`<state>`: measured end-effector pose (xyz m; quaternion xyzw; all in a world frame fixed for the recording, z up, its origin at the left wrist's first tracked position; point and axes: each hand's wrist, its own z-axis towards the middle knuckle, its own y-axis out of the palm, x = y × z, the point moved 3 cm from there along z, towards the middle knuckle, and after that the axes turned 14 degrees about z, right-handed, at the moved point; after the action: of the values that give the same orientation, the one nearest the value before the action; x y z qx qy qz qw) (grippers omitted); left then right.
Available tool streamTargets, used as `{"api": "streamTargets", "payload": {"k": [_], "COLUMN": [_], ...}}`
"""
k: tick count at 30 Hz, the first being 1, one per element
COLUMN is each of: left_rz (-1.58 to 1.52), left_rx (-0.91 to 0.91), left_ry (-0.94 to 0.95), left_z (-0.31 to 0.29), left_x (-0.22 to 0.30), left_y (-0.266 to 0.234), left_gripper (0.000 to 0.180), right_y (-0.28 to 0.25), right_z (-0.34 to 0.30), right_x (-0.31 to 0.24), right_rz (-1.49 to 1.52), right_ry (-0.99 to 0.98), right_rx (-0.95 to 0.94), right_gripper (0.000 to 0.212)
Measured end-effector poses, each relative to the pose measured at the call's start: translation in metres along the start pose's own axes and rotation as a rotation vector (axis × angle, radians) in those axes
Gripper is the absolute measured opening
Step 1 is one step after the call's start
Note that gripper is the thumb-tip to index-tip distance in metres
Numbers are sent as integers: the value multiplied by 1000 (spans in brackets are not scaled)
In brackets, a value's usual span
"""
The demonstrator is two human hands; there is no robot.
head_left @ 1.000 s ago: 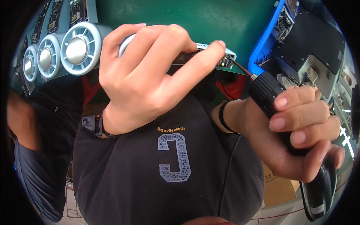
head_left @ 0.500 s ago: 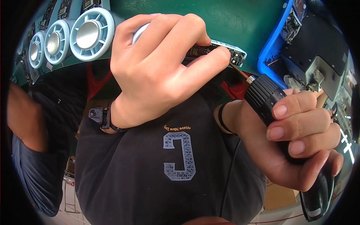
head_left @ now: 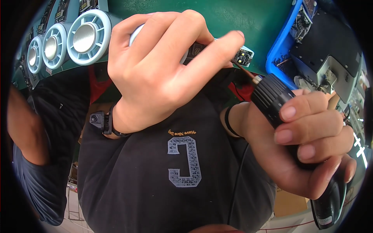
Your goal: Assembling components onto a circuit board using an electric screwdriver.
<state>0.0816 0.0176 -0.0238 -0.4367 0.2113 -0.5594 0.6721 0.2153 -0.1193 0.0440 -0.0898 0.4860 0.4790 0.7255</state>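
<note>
My left hand (head_left: 155, 73) is wrapped over a light-blue device housing, hiding most of it. The housing's exposed circuit board (head_left: 243, 57) shows past my thumb, with a small display between thumb and fingers. In my right hand (head_left: 311, 132) is a black electric screwdriver (head_left: 274, 95), its body pointing up and left. The thin bit (head_left: 244, 70) reaches the edge of the board just under my left thumb. Whether the tip sits in a screw is hidden.
Several similar light-blue devices with round ribbed ends (head_left: 88, 37) stand in a row on the green table mat (head_left: 241, 17) at left. A blue tray (head_left: 274, 58) with small parts lies at right, beside a black panel (head_left: 330, 42). Another person's arm (head_left: 27, 128) is at far left.
My left thumb has lifted and stretched out toward the upper right. The left hand, the held device and the screwdriver have shifted slightly left in view, as has the row of devices.
</note>
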Motion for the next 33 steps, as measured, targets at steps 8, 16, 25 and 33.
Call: {"api": "streamTargets", "payload": {"k": [8, 16, 25, 33], "left_rz": [-1, 0, 14, -9], "left_rx": [64, 61, 44, 59], "left_ry": [72, 78, 87, 69], "left_z": [-6, -4, -7, -8], "left_x": [-5, -1, -2, -3], "left_y": [6, 9, 7, 8], "left_gripper": [31, 29, 28, 26], "right_y": [-28, -34, -21, -20], "right_z": [9, 8, -4, -5], "right_x": [-11, -3, 5, 11], "right_rz": [-167, -176, -100, -96], "right_ry": [-44, 16, -96, -59], "right_rx": [-50, -102, -180, -243], "right_gripper": [27, 31, 16, 28]}}
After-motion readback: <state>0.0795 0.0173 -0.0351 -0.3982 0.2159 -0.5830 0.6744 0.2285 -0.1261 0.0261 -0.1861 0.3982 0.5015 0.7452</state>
